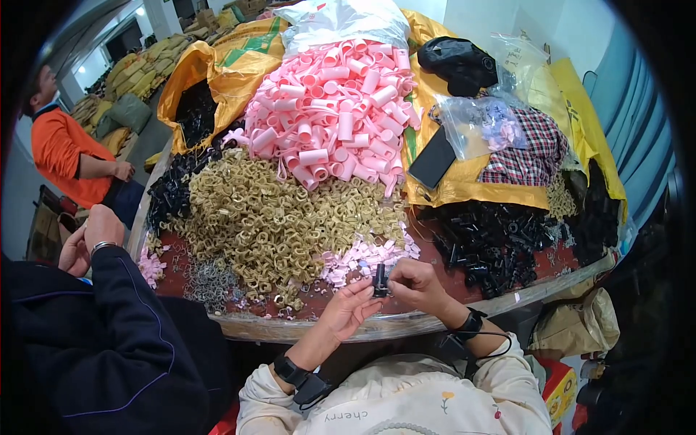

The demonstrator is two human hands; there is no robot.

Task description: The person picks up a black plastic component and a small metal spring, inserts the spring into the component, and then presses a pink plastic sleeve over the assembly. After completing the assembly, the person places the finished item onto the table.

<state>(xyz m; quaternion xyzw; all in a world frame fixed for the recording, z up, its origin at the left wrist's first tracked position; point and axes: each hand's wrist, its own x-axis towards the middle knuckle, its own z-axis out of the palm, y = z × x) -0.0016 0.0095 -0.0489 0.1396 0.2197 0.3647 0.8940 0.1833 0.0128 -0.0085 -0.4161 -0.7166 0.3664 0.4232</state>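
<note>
Near the table's front edge, my left hand (348, 310) pinches a small black plastic part (379, 280) with a tube-like shape, holding it upright between thumb and fingers. Close against its right side is my right hand (420, 284), its thumb and fingertips pressed together. Whatever those fingertips hold is too small to make out. Just beyond both hands lies a scatter of small pale pink pieces (355, 259). A large heap of tan plastic pieces (246, 210) spreads to the left, and a pile of black plastic parts (486, 243) lies to the right.
Pink tubular parts (326, 116) spill from a white sack (348, 25) at the back. Small metal pieces (210, 281) lie front left. A phone (433, 159), plastic bag (478, 127) and checked cloth (533, 148) rest at right. A co-worker's sleeve (138, 319) is close on my left; a person in orange (69, 156) stands beyond.
</note>
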